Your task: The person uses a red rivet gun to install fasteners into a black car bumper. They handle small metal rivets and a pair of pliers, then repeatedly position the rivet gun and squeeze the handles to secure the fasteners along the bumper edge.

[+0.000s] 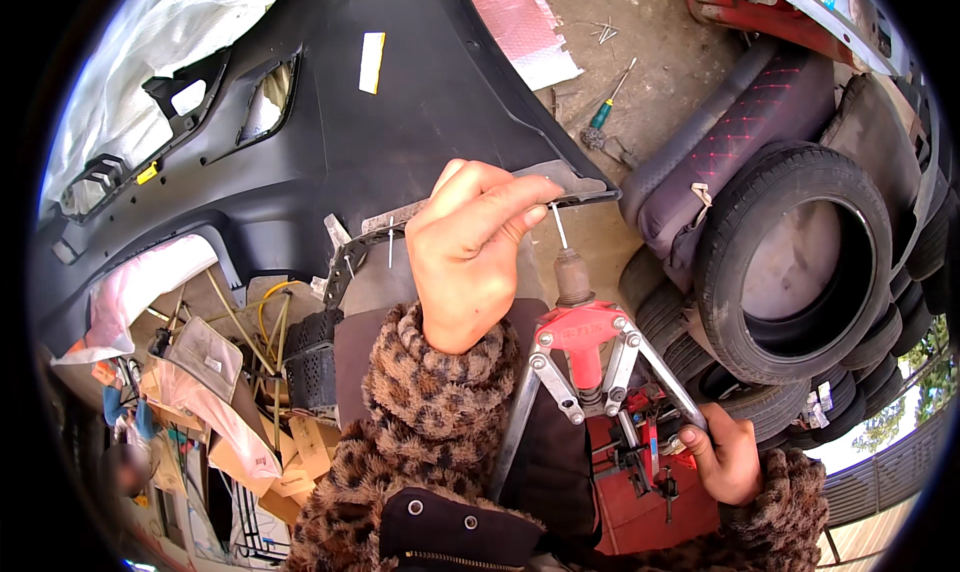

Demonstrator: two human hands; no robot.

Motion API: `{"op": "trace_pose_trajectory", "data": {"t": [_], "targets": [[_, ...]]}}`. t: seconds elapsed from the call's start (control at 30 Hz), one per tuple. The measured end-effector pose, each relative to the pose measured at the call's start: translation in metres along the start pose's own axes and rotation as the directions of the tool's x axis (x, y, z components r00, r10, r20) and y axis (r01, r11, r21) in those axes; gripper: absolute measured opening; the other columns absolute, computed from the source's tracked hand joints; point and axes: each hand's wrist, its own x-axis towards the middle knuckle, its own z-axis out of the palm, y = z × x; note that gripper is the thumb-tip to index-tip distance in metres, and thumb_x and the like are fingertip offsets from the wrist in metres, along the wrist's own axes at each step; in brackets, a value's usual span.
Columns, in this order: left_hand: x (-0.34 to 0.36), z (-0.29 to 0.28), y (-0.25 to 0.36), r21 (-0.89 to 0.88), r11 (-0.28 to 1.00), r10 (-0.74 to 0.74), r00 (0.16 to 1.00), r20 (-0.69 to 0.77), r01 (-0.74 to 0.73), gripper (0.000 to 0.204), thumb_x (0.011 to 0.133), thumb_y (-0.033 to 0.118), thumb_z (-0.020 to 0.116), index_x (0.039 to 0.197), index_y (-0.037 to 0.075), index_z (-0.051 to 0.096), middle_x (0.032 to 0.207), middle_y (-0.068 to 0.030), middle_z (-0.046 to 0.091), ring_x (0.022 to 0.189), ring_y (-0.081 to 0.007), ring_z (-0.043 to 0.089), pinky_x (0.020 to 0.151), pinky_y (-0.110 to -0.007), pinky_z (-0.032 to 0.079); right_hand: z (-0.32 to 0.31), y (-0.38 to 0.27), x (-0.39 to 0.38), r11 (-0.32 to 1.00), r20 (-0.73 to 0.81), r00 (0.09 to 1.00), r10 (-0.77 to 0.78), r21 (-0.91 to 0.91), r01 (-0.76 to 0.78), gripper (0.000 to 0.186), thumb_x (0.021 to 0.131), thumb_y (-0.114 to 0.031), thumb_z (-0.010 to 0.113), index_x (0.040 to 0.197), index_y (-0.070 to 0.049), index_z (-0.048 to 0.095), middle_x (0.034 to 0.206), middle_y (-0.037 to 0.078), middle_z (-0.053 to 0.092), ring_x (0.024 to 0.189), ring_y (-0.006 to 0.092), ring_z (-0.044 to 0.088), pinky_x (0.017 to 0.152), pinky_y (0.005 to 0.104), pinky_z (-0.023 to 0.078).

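Note:
In front of me lies a large black car bumper [400, 122], its narrow corner pointing right. My left hand [465, 242] is closed in a pinch at that corner, thumb and index finger on the head end of a pop rivet [559, 224]. The rivet's thin stem runs down to the nose of a red lever hand riveter [585, 337]. My right hand [725, 455] is wrapped round the riveter's right metal arm; the left arm slants down beside my sleeve. Other rivet stems [391, 242] stick out along the bumper's edge, left of my wrist.
A screwdriver [612, 94] and several loose rivets [604, 32] lie on the ground ahead. At right, a tyre [800, 262] leans by a dark seat [740, 152] and more tyres. Cardboard [310, 447] and rods are at left, near another person [125, 442]. Clear plastic wrap [130, 82] covers the far left.

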Motion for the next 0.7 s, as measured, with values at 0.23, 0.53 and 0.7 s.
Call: {"op": "trace_pose_trajectory", "data": {"t": [0.23,0.53,0.7], "targets": [[-0.001,0.000,0.002,-0.005,1.000,-0.008,1.000,0.022,0.008,0.024,0.076,-0.011,0.069,0.095,0.003,0.076,0.080,-0.0063,0.062,0.077,-0.0191,0.057,0.067,-0.030,0.047,0.044,0.002,-0.028,0.984,0.020,0.997,0.071,0.165,-0.073,0.027,0.101,-0.028,0.062,0.099,-0.001,0.062,0.058,0.012,0.054,0.049,0.0189,0.055,0.050,0.0345,0.044],[-0.001,-0.002,-0.005,-0.002,1.000,0.000,0.997,0.083,0.000,0.019,0.082,-0.009,0.068,0.098,0.000,0.074,0.086,-0.0045,0.062,0.079,-0.0145,0.056,0.070,-0.027,0.044,0.097,-0.024,-0.044,0.848,0.064,0.996,0.060,0.524,-0.085,0.026,0.104,-0.025,0.057,0.098,0.000,0.058,0.060,0.001,0.054,0.055,0.0075,0.051,0.050,0.0266,0.041],[-0.010,-0.004,0.006,0.019,0.999,0.032,0.999,0.022,-0.033,0.019,0.082,-0.009,0.068,0.098,-0.001,0.074,0.086,-0.0051,0.062,0.080,-0.0148,0.057,0.070,-0.027,0.044,0.043,-0.010,-0.028,0.973,0.150,0.989,0.004,0.227,-0.038,0.025,0.101,-0.027,0.061,0.097,-0.003,0.056,0.061,0.017,0.056,0.055,0.0375,0.061,0.053,0.0409,0.046]]}}
